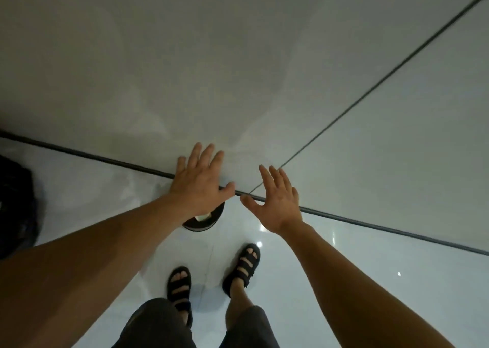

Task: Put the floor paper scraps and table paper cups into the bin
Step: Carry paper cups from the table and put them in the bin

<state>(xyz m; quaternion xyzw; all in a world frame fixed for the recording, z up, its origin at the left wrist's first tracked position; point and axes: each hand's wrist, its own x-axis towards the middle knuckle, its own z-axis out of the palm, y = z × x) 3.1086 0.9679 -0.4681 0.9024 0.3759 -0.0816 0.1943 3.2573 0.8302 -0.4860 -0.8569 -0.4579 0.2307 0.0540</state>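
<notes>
Left hand [199, 182], right hand [277, 202]: spread, empty, over table [238, 70]. Bin [205, 223]: floor [357, 263], beneath. Likely between loads; next needs locating cups, unseen here.

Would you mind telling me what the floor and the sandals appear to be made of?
Floor: likely glazed tile, glossy, with sharp light reflections and a thin joint line. Sandals: black matte straps, perhaps fabric or synthetic; the material is unclear.
</notes>
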